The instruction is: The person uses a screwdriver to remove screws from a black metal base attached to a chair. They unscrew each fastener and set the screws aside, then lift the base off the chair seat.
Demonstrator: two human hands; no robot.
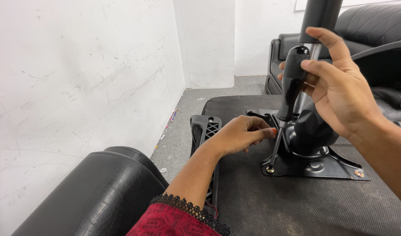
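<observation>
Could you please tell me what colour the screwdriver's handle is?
The ribbed screwdriver handle is black, seen best in the head view.

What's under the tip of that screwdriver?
The screwdriver tip sits on a screw at a corner of the black metal plate. The plate lies on a dark fabric seat underside; what lies beneath the plate is hidden.

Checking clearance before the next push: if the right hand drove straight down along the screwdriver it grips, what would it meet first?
The right hand holds the screwdriver tip-down onto a screw at the metal plate's near-left corner. That screw comes first; the left hand's fingertips sit close beside the shaft, though depth is uncertain.
</observation>
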